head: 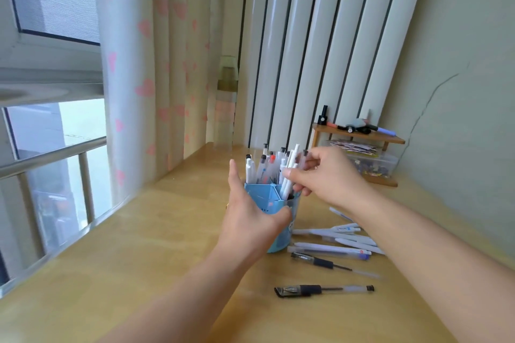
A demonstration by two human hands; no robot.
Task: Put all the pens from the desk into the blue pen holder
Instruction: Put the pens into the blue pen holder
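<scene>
the blue pen holder (pixel 274 198) stands upright on the wooden desk (pixel 156 245), about mid-desk, a light blue cup split inside by partitions into wedge-shaped compartments, with some small dark print on its side. it is already crowded with pens: white barrels, clear ones with black caps, one with a red top, all poking up and leaning a little.

the left hand (pixel 250 217) wraps the holder's near-left side, thumb curled across the front wall and fingers reaching up along the far-left side, so it grips the cup. the right hand (pixel 323 175) hovers over the right-hand compartment, thumb and fingers pinched on a white pen (pixel 289 172) whose lower end sits down inside the holder.

to the right of the holder, loose pens (pixel 334 237) lie on the desk in a rough fan, mostly white. nearer lie two clear pens with black grips (pixel 320 260), one (pixel 323 289) nearest of all.

far right, against the wall, a small wooden shelf (pixel 362 135) carries a few markers.
</scene>
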